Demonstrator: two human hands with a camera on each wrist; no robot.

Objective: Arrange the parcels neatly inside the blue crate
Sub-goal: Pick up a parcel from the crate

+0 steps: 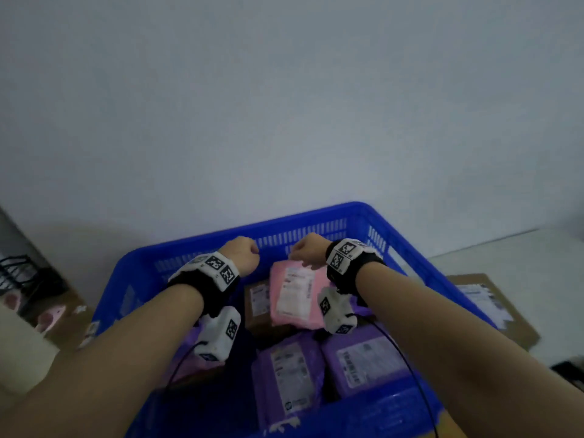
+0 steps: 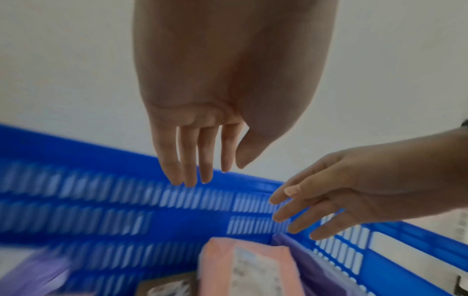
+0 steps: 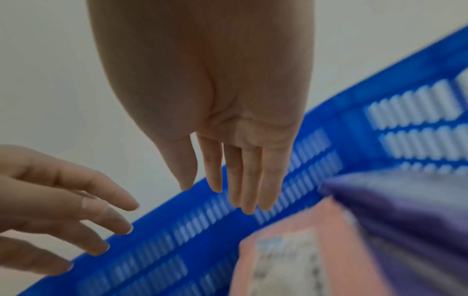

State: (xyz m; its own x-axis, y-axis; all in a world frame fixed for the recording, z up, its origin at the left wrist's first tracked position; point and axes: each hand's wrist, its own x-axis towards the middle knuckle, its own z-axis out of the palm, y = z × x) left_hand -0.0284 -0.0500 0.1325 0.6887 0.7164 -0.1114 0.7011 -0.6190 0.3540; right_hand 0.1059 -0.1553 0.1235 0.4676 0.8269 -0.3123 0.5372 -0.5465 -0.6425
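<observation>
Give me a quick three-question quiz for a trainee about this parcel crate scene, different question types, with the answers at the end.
1. True or false: the left hand grips a parcel.
2. Which colour is the parcel nearest the fingers of the right hand? A) pink B) green C) yellow
3. Fill in: the brown cardboard box with a label lies ______ the blue crate, on its right.

Key
1. False: both hands are open and hold nothing.
2. A: the pink parcel, lying on top of a brown box near the far wall.
3. outside

Surroundings, off-task items
Pale wall point(image 1: 284, 105); black wire rack point(image 1: 19, 273) at left; white desk point(image 1: 512, 254) at right.
</observation>
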